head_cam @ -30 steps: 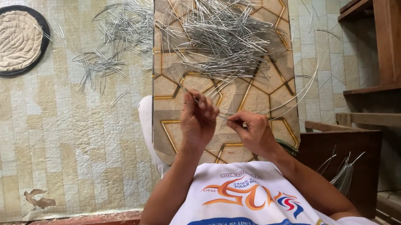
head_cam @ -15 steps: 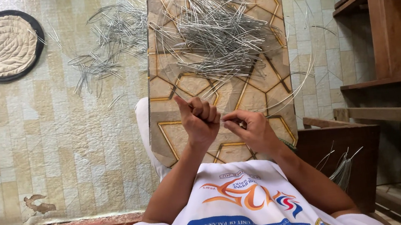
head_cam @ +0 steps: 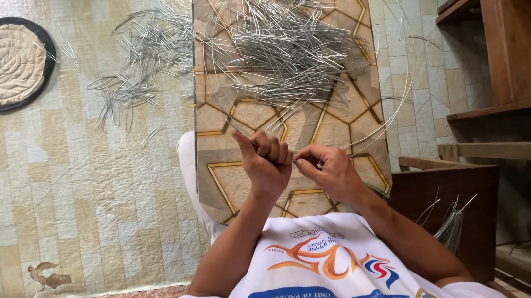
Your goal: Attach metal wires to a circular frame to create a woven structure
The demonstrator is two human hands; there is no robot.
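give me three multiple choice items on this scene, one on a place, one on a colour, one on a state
1. Where does the biggest heap of wire pieces lie?
A. on the patterned board
B. on the round mat
C. on the wooden shelf

2. What colour is the rim of the round mat?
A. red
B. black
C. yellow

3. How is the left hand held?
A. flat on the floor
B. open, palm up
C. curled into a fist around a thin wire

Answers: 1 A, the heap sits on the far end of the patterned board, with a smaller scatter on the tiled floor beside it. 2 B, a dark black band rings the beige centre. 3 C, the fingers are folded in, and the right hand pinches the wire close beside it.
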